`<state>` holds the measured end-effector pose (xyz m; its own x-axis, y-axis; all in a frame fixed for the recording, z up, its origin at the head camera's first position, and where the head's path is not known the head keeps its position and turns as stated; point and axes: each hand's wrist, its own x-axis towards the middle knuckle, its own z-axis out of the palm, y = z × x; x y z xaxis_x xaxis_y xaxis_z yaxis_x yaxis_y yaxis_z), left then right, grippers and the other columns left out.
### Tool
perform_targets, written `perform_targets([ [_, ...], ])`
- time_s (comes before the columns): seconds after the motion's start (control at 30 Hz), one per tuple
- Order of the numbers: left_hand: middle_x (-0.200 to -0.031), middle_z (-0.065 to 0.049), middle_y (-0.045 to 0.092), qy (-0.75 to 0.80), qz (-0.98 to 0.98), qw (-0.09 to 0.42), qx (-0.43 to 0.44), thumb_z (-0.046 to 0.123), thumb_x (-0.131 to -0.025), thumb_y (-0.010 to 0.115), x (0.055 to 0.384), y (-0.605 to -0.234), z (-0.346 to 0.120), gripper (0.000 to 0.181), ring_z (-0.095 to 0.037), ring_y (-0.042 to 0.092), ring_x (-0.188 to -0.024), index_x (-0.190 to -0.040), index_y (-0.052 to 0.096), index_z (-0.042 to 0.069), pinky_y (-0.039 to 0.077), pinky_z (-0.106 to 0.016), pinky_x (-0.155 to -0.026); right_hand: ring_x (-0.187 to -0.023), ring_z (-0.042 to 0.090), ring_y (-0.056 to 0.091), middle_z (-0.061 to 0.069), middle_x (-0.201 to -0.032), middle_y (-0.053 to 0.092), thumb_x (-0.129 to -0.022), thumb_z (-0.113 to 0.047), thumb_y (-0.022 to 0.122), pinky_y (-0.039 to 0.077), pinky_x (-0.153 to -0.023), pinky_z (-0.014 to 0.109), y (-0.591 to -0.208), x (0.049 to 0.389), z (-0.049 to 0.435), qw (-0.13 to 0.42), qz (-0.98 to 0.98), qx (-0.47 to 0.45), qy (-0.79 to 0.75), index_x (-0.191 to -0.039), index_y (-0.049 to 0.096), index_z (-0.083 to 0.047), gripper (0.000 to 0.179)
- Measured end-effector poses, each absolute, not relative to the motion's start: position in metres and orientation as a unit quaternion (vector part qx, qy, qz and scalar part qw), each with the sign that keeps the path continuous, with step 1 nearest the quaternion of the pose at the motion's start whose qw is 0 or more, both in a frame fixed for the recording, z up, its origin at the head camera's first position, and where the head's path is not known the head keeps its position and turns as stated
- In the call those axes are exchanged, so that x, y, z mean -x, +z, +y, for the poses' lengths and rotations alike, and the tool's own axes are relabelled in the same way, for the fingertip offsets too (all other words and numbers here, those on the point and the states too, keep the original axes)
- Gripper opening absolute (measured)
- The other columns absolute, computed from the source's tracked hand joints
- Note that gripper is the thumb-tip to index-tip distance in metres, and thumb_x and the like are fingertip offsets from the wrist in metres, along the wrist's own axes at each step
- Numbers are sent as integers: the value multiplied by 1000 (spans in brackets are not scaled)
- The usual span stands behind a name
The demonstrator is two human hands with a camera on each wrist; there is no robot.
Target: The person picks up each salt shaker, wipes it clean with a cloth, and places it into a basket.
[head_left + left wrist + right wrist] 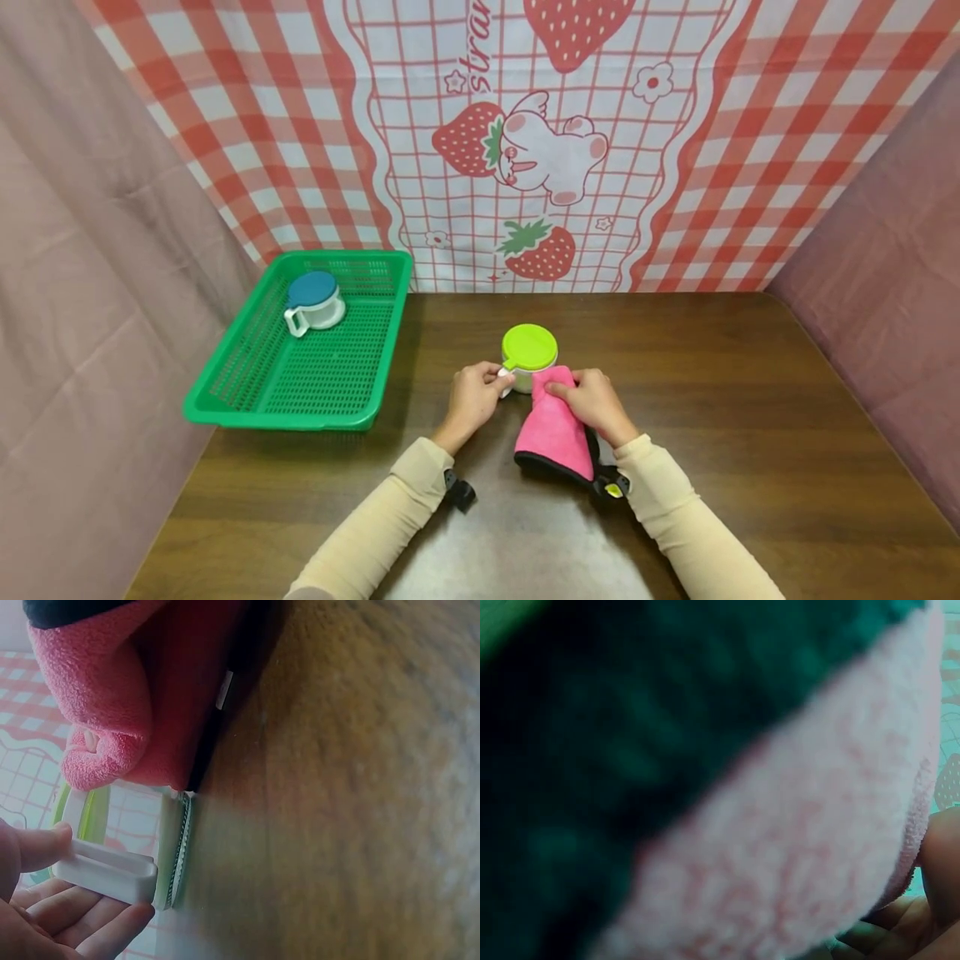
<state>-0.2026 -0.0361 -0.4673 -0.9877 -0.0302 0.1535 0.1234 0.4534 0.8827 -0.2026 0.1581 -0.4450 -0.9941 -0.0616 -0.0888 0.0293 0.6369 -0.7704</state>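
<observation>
A small clear jar with a lime-green lid (529, 347) stands on the table in front of me. My left hand (476, 395) pinches its white handle (109, 870) between thumb and fingers. In my right hand (597, 404) is a pink cloth with black edging (555, 433), gripped near its top and hanging down. The cloth's bunched upper end is right at the near side of the jar and hides part of it. In the right wrist view the cloth (802, 817) fills most of the picture, blurred, with a few fingers at the lower right.
A green plastic basket (378, 350) stands at the left on the wooden table (750, 433). Inside it sits a similar jar with a blue lid (312, 289) and a white handle. A strawberry-patterned checked cloth (645, 167) hangs behind the table, with plain curtains at both sides.
</observation>
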Motion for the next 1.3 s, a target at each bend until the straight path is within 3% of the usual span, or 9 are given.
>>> perform_targets([
  [0.7, -82, -15, 75, -493, -865, 88, 40, 15, -86, 73, 201, -469, -39, 17, -21, 72, -75, -88, 73, -2, 52, -24, -61, -56, 8, 49, -3, -61, 54, -89, -22, 68, 43, -51, 24, -454, 203, 160, 91, 852, -44, -514, -90, 70, 6, 28],
  [1.0, -83, -16, 75, -491, -866, 84, 44, 15, -87, 73, 201, -468, -41, 17, -21, 71, -75, -88, 72, -3, 52, -24, -61, -56, 6, 51, -5, -62, 56, -90, -22, 67, 44, -52, 23, -454, 205, 161, 104, 837, -53, -535, -101, 69, 8, 32],
  [1.3, -82, -15, 75, -489, -867, 81, 54, 15, -87, 73, 204, -467, -44, 18, -17, 69, -73, -88, 72, -2, 50, -21, -60, -54, 5, 51, -7, -59, 54, -90, -20, 67, 45, -51, 22, -454, 207, 164, 107, 827, -45, -549, -95, 68, 9, 29],
])
